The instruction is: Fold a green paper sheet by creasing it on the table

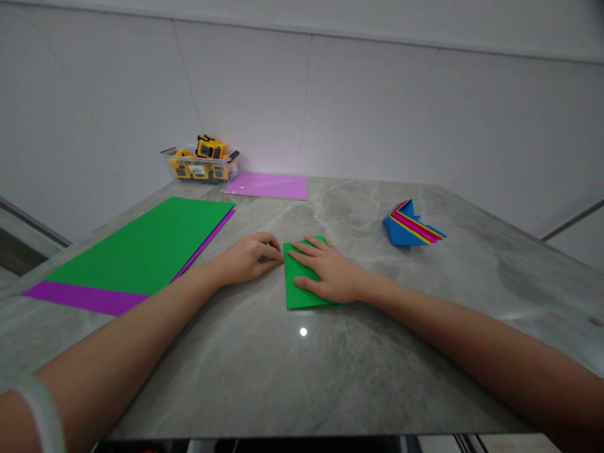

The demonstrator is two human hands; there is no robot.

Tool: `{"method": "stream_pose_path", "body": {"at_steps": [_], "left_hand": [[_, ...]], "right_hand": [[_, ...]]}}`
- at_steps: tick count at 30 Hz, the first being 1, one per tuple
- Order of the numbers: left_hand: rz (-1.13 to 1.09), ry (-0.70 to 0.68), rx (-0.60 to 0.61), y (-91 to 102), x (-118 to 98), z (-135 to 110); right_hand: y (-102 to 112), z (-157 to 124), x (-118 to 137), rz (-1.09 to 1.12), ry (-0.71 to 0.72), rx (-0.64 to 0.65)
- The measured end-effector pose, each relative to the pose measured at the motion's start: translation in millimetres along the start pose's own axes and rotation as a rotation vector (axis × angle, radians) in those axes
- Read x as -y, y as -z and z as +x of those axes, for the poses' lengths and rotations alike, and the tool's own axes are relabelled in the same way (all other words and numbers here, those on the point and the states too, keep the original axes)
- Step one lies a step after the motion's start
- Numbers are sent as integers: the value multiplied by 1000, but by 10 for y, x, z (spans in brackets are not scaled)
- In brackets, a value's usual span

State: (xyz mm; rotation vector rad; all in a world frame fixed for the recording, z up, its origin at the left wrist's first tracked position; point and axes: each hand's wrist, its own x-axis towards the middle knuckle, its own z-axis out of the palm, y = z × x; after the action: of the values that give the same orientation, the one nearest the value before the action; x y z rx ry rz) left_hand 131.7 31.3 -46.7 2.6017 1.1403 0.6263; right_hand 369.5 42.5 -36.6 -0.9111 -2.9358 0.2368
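Now the folded green paper (299,271) lies on the table (264,377) beneath the right hand (335,274), spread open. At the paper's left edge the left hand (250,258) curls its fingers; whether they grip it cannot be told.

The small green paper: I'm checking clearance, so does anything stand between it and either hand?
Nothing visible does. The right hand lies flat on the small green paper, and the left hand has its fingertips at the left edge; whether they touch is unclear.
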Motion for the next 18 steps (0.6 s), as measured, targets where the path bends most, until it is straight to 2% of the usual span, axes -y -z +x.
{"method": "stream_pose_path", "body": {"at_steps": [6, 10, 13, 18], "left_hand": [[58, 1, -46, -25, -29, 23], [88, -110, 13, 8, 62, 51], [100, -186, 7, 32, 142, 76], [97, -207, 25, 42, 195, 41]], "right_hand": [[-42, 13, 37, 0, -36, -27], [-59, 21, 17, 2, -38, -26], [-57, 25, 17, -2, -45, -28], [-42, 22, 42, -7, -39, -16]]}}
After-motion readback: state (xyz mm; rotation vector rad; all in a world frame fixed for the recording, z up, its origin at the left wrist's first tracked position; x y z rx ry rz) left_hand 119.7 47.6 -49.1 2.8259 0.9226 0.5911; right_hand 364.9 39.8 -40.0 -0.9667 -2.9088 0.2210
